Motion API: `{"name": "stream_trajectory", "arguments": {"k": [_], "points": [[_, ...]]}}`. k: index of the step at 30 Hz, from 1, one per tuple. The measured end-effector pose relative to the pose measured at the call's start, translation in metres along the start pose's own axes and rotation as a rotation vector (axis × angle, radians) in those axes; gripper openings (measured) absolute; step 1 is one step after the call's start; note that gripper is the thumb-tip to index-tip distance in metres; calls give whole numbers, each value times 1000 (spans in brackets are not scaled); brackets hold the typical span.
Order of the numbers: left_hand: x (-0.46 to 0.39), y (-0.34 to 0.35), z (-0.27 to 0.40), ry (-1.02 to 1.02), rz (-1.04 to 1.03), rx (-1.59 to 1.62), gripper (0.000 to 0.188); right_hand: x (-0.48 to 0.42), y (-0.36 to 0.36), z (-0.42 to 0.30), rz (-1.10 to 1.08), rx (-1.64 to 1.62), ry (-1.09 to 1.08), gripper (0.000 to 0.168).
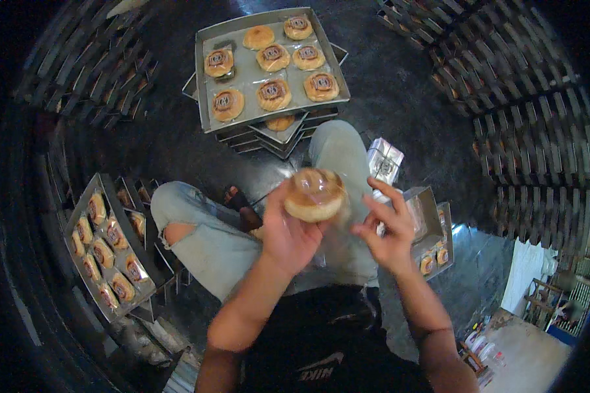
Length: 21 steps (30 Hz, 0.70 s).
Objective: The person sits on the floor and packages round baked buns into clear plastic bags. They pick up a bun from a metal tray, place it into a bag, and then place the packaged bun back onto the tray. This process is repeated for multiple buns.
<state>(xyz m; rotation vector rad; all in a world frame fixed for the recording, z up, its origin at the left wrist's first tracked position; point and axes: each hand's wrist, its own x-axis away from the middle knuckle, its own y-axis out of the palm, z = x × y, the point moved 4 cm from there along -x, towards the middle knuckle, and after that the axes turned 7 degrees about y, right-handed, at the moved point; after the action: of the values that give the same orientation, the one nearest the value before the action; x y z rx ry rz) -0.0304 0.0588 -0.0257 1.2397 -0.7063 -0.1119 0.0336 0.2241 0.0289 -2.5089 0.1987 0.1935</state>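
My left hand [292,236] holds a round golden bun [314,194] in a clear plastic wrapper, above my lap. To its right is my right hand [388,226], fingers spread and curled, with nothing solid seen in it; thin film between the hands is blurred. In front of my knees, a metal baking tray [248,115] tops a stack of trays and bears several buns. Most of these have clear wrappers with a printed mark, such as one bun [273,94] near the front edge. A bundle of printed wrappers [384,159], tied with a dark band, lies beyond my right hand.
On the left, a tilted tray [140,294] of wrapped buns tops another stack. A metal box [430,211] with clear film sits on a tray of buns at the right. Tall stacks of trays [535,142] line the right side, more [93,69] the far left. Plastic containers [486,351] stand lower right.
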Motion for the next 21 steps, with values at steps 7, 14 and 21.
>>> {"name": "stream_trajectory", "arguments": {"k": [7,14,21], "points": [[-20,-81,-18,314,-44,-1072,42,39,0,50,390,-515,362,11],[-9,12,-34,1004,-396,-1422,28,26,-8,54,505,-431,316,13],[-24,-28,-22,528,24,-1018,10,31,-34,55,366,-581,701,10]]}}
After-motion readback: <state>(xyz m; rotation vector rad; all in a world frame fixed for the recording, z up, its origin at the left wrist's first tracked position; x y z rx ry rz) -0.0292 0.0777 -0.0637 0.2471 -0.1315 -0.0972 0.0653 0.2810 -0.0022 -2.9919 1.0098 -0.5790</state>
